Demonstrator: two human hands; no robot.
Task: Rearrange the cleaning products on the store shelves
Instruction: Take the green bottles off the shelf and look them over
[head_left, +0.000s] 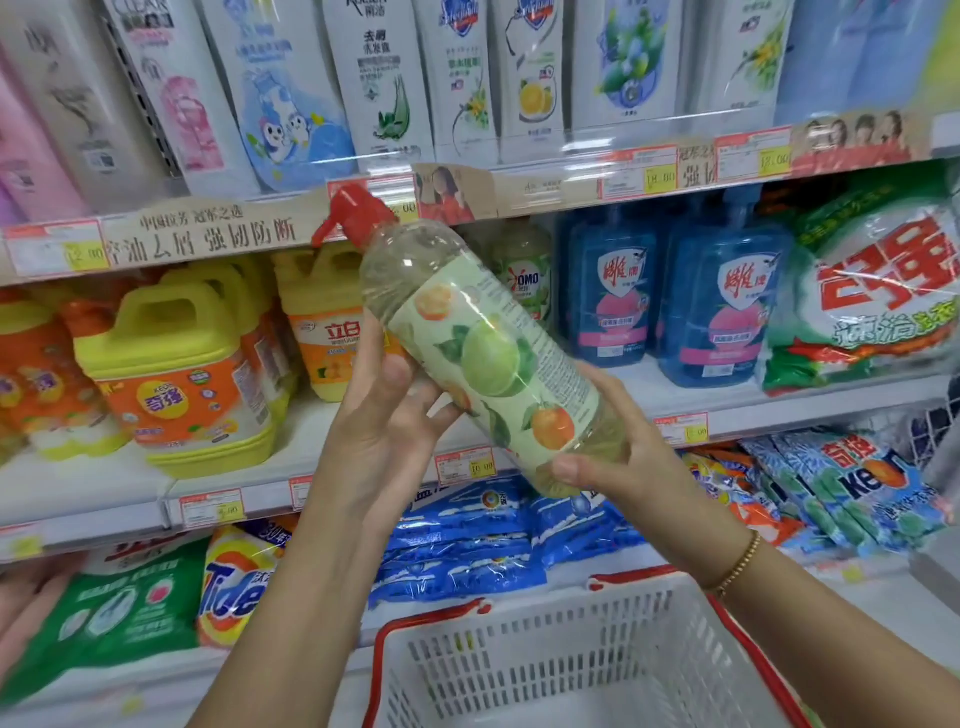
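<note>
Both hands hold one clear bottle (483, 358) with a red pump cap. It is in the air, tilted with the cap up and to the left, in front of the middle shelf (779, 410) and above a basket (519, 665). The left hand (384, 421) grips its middle, fingers (397, 371) curled round the label. The right hand (618, 457) cups the base.

The step looks like placing it on the shelf. The next move probably calls for turning it upright and sliding it into the gap between the yellow jugs (176, 374) and the blue bottles (613, 296), keeping the pump clear of the shelf edge above.
</note>
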